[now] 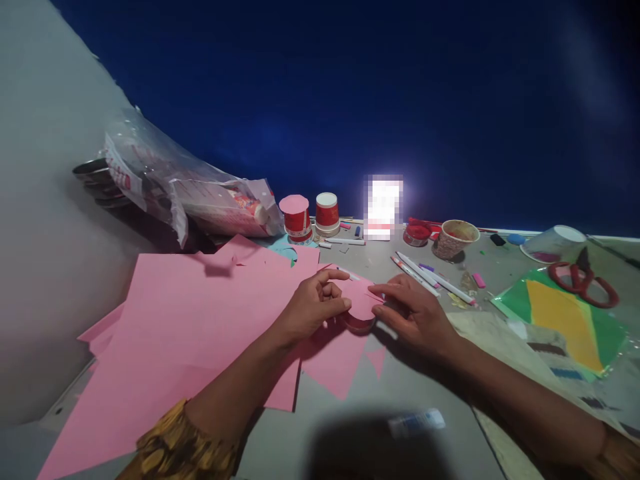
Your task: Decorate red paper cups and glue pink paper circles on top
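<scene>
A round pink paper piece [361,299] lies over the top of a red cup [360,325], whose side shows just below it. My left hand [320,300] is at its left edge, thumb and fingers curled close to the paper. From the right, my right hand [411,308] meets the other edge with thumb and forefinger. Whether either hand grips the paper or only touches it is hard to tell. Large pink sheets [200,333] lie under and beside my left forearm. A small pink triangle [376,363] rests nearer to me.
Two red cups [298,223] stand behind, the left one pink-topped. Markers [415,272] and a patterned cup [455,240] are back right. Red-handled scissors [583,283] lie on green and yellow sheets [565,320]. A glue tube [417,423] lies in front; a plastic bag [200,193] sits back left.
</scene>
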### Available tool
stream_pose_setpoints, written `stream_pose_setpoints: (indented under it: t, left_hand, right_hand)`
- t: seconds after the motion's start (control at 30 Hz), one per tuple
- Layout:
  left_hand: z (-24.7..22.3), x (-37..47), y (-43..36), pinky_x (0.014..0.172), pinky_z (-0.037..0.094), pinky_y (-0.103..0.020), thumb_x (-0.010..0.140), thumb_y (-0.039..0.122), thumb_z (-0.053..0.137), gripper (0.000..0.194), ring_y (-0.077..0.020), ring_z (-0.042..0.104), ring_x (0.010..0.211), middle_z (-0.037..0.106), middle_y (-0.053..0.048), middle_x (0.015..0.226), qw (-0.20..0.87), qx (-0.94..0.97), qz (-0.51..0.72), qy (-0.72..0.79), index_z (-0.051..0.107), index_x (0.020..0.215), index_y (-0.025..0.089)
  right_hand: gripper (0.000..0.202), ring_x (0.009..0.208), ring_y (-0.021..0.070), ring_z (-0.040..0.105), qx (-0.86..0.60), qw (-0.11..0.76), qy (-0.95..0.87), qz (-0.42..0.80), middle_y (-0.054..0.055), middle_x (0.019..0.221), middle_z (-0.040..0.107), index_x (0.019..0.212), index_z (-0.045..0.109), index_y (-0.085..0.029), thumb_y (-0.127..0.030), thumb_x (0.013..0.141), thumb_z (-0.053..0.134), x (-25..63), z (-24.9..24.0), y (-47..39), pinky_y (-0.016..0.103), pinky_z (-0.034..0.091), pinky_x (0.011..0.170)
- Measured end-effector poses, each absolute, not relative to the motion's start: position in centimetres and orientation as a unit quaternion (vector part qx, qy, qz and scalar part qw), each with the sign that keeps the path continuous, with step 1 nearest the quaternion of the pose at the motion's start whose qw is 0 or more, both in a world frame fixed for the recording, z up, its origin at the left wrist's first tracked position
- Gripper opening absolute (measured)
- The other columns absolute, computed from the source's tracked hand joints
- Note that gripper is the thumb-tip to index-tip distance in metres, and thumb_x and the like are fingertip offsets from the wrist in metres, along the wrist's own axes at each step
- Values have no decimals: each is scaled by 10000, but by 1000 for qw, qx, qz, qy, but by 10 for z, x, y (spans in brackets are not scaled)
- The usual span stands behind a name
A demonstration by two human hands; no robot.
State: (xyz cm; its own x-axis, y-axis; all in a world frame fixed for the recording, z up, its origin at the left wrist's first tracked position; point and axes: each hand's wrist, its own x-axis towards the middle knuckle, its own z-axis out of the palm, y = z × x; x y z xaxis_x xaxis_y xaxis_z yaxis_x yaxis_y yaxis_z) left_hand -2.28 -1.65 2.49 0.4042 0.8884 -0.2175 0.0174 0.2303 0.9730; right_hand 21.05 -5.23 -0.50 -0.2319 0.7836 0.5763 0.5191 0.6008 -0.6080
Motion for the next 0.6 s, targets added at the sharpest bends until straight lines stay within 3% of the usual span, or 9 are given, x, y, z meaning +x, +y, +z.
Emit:
stream_pose_setpoints:
  t: [0.37,0.6]
  left_hand:
    - [27,-21,-17,562,416,-238,653,247,914,557,-93,546,535,553,103,611,714,440,343,423,659,1143,178]
    - [29,-22,-17,610,456,-268,731,288,859,459,-101,545,613,534,73,734,647,523,345,435,706,1161,230]
  right_hand:
    - [226,704,167,563,-431,452,-766,152,18,834,592,1182,758,-206,-239,965,708,210,-5,-52,304,439,633]
    - [228,733,177,584,-435,451,-767,142,26,854,618,1176,750,-209,-234,953,710,209,-6,-51,313,460,658]
